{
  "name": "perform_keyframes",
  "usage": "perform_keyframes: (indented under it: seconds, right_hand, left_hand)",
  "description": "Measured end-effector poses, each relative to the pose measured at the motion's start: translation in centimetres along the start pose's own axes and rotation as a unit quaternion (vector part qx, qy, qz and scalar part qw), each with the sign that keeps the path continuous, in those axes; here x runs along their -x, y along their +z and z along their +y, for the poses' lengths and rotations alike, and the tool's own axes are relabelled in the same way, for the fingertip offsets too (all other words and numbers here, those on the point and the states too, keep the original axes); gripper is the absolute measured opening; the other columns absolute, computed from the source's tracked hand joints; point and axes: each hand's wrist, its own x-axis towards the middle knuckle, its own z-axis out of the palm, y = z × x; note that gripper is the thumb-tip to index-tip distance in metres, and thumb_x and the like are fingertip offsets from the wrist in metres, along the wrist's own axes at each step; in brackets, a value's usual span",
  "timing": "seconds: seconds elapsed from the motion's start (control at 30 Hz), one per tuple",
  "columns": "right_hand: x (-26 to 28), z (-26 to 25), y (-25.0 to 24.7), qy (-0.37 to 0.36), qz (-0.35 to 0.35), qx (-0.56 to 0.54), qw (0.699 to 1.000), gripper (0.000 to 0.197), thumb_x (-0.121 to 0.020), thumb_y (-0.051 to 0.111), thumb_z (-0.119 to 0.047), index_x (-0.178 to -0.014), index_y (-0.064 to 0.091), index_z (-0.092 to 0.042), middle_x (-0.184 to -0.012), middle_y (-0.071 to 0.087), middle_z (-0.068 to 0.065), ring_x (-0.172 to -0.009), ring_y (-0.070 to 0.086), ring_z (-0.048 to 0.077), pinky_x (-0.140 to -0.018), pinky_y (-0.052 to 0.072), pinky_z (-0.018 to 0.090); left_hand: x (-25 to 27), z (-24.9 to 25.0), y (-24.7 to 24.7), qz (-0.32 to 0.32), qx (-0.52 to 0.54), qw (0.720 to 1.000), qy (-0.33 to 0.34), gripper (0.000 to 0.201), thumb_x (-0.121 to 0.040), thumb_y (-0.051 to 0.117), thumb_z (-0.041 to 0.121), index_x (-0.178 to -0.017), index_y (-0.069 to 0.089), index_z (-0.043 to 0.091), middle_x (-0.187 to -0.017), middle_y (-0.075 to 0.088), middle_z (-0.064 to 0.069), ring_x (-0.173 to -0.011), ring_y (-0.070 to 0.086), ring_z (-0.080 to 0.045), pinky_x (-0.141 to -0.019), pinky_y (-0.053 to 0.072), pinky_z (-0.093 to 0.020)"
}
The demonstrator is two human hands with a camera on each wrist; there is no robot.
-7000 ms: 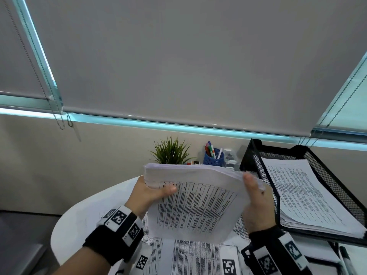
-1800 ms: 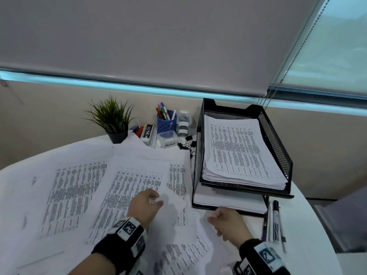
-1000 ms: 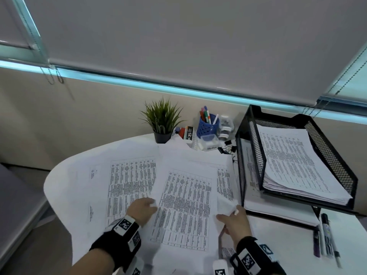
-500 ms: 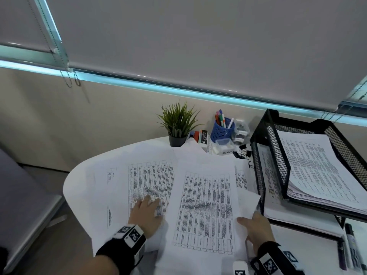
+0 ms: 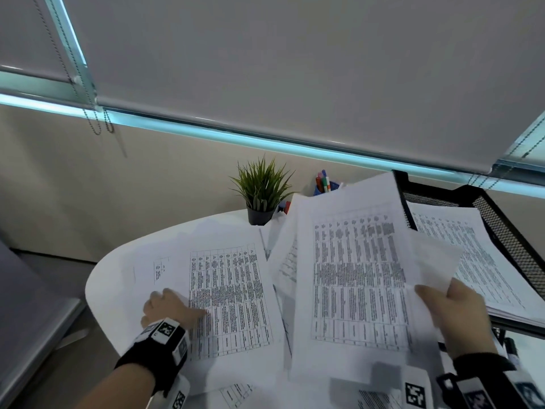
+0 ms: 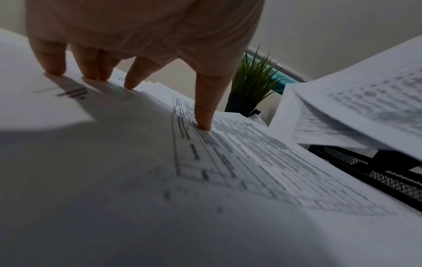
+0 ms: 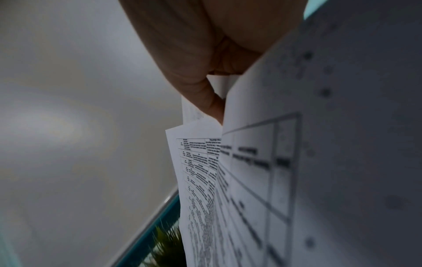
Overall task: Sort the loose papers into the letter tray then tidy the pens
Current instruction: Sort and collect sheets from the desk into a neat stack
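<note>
While the left hand (image 5: 168, 308) pressed flat on a printed sheet (image 5: 233, 296) | right hand (image 5: 454, 317) pinched a lifted bundle of papers (image 5: 359, 278) | letter tray (image 5: 501, 231) just behind that hand, already holding papers.

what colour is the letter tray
Black wire mesh; the letter tray shows best in the head view.

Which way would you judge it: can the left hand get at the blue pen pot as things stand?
Probably not: the left hand presses on a sheet, and the lifted papers screen the pen pot.
</note>
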Motion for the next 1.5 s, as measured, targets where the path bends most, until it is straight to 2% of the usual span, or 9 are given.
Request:
perform_keyframes:
  seconds: [0.23, 0.4, 0.47, 0.7, 0.87, 1.0, 1.2, 1.37, 1.5]
  right_hand:
    - [-0.2, -3.3, -1.9, -0.004, 0.026, -0.052, 0.998, 0.027, -0.083, 0.065, -0.012, -0.092, 0.054, 0.01, -0.09, 0.057, 0.04, -0.065, 0.052, 0.027, -0.054, 0.042, 0.034]
    - [0.2, -0.9, 1.7, 0.031, -0.036, -0.081, 0.996, 0.02, -0.087, 0.059, -0.003, -0.071, 0.049, -0.009, -0.064, 0.05, 0.01, -0.052, 0.043, 0.019, -0.051, 0.036, 0.027]
    - [0.6, 1.1, 4.0, 0.057, -0.068, -0.107, 0.99, 0.012, -0.087, 0.057, 0.003, -0.082, 0.059, -0.008, -0.073, 0.062, 0.012, -0.055, 0.054, 0.021, -0.053, 0.042, 0.025]
    - [2.1, 9.7, 10.5, 0.173, -0.111, -0.077, 0.976, 0.009, -0.076, 0.07, -0.007, -0.083, 0.065, -0.009, -0.091, 0.071, 0.014, -0.09, 0.065, 0.038, -0.088, 0.051, 0.055]
    - [3.0, 9.8, 11.0, 0.198, -0.121, 0.0, 0.973, 0.012, -0.074, 0.077, -0.017, -0.074, 0.067, -0.009, -0.081, 0.069, 0.009, -0.081, 0.064, 0.029, -0.077, 0.053, 0.044]
    - [1.4, 9.3, 10.2, 0.156, -0.076, 0.108, 0.979, 0.057, -0.07, 0.081, -0.021, -0.115, 0.053, -0.001, -0.104, 0.063, 0.016, -0.097, 0.057, 0.028, -0.087, 0.043, 0.036]
    - [-1.5, 7.9, 11.0, -0.001, -0.129, 0.259, 0.957, 0.071, -0.077, 0.075, -0.026, -0.136, 0.044, -0.003, -0.141, 0.044, 0.017, -0.129, 0.04, 0.031, -0.108, 0.033, 0.041]
    - [-2.7, 6.8, 12.2, -0.004, -0.274, 0.306, 0.912, 0.079, -0.084, 0.067, -0.038, -0.146, 0.028, -0.011, -0.149, 0.036, 0.008, -0.135, 0.036, 0.024, -0.11, 0.03, 0.034]
    - [-1.7, 5.9, 12.8, 0.021, -0.326, 0.315, 0.891, 0.052, -0.091, 0.058, -0.031, -0.137, 0.041, -0.014, -0.14, 0.048, 0.006, -0.123, 0.049, 0.02, -0.097, 0.038, 0.027]
  left_hand:
    - [-0.9, 0.7, -0.4, -0.026, 0.038, 0.999, -0.014, 0.091, -0.049, 0.084, 0.049, -0.121, 0.048, 0.008, -0.126, 0.041, -0.016, -0.115, 0.048, -0.034, -0.096, 0.046, -0.042]
    - [-0.9, 0.5, -0.5, -0.04, 0.052, 0.998, 0.007, 0.08, -0.056, 0.082, 0.046, -0.12, 0.048, 0.011, -0.117, 0.05, -0.014, -0.109, 0.052, -0.031, -0.092, 0.047, -0.038]
    - [-0.9, 0.4, -0.3, -0.034, 0.064, 0.997, 0.008, 0.082, -0.061, 0.081, 0.041, -0.127, 0.042, 0.013, -0.122, 0.048, -0.014, -0.114, 0.049, -0.032, -0.095, 0.044, -0.038]
    - [-1.5, 1.0, -0.9, -0.066, 0.082, 0.994, 0.008, 0.059, -0.077, 0.067, 0.03, -0.129, 0.049, 0.013, -0.128, 0.054, -0.009, -0.118, 0.053, -0.026, -0.1, 0.041, -0.03]
    - [-1.7, 1.3, -1.2, -0.069, 0.072, 0.995, 0.009, 0.047, -0.082, 0.061, 0.025, -0.127, 0.052, 0.015, -0.129, 0.055, -0.008, -0.119, 0.053, -0.026, -0.101, 0.04, -0.029]
    - [-1.9, 1.8, -1.3, -0.083, 0.105, 0.991, 0.028, 0.022, -0.082, 0.062, 0.019, -0.101, 0.061, 0.008, -0.125, 0.059, -0.019, -0.114, 0.056, -0.032, -0.095, 0.044, -0.034]
    - [-1.5, 2.6, -1.0, -0.089, 0.181, 0.979, 0.021, 0.071, -0.078, 0.071, 0.033, -0.133, 0.04, 0.001, -0.135, 0.049, -0.015, -0.122, 0.048, -0.031, -0.099, 0.04, -0.034]
    - [-1.1, 2.4, -0.9, -0.121, 0.193, 0.973, 0.03, 0.062, -0.081, 0.069, 0.031, -0.122, 0.049, -0.011, -0.128, 0.053, -0.024, -0.118, 0.051, -0.034, -0.098, 0.04, -0.038]
    - [-0.6, 2.2, -0.5, -0.134, 0.237, 0.962, 0.022, 0.065, -0.079, 0.072, 0.03, -0.124, 0.049, -0.01, -0.128, 0.054, -0.021, -0.115, 0.053, -0.033, -0.098, 0.041, -0.037]
